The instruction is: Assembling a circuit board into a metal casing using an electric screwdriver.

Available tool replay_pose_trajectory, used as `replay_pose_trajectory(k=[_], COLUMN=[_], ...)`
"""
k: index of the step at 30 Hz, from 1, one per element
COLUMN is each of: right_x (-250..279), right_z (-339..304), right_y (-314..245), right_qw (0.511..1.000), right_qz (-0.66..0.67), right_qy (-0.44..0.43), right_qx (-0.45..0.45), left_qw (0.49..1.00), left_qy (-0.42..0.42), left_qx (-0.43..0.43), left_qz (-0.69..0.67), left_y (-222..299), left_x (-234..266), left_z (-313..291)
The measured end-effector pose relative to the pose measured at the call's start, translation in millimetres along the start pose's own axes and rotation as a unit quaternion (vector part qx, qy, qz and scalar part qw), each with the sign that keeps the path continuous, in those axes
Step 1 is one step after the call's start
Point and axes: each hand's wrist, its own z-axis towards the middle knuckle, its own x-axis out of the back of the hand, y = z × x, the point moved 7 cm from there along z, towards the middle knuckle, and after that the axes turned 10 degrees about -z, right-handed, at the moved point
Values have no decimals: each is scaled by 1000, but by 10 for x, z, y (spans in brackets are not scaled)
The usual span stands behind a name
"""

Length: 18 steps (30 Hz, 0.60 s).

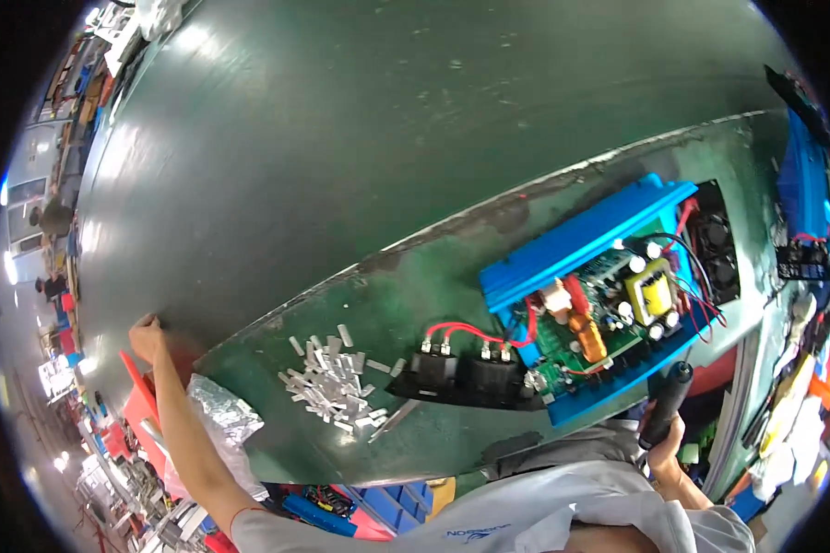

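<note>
My right hand is wrapped around a black electric screwdriver, held upright by the near edge of the bench. Just beyond it lies an opened blue metal housing with a green circuit board, a yellow transformer and several wires. Red wires run from it to a black end panel with sockets. Far to the left, my left hand has its fingers curled above a red bin; whatever they may pinch is too small to make out.
Small silvery strips lie in a loose pile mid-bench. A clear plastic bag rests beside the red bin. A raised seam crosses the green bench top. Another blue housing stands at the far right, with a black fan panel nearer.
</note>
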Motion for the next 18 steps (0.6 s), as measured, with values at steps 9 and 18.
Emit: replay_pose_trajectory(k=[9, 18], right_x=[-103, -218], right_z=[29, -366], right_y=[-27, -317], right_qw=[994, 963], right_qz=[14, -181], right_qy=[-97, -196], right_qx=[48, 43], left_qw=[975, 907], left_qy=[-154, -102], left_qx=[-116, -87], left_qz=[-112, -399], left_y=[-685, 418], left_x=[146, 69], left_z=[656, 180])
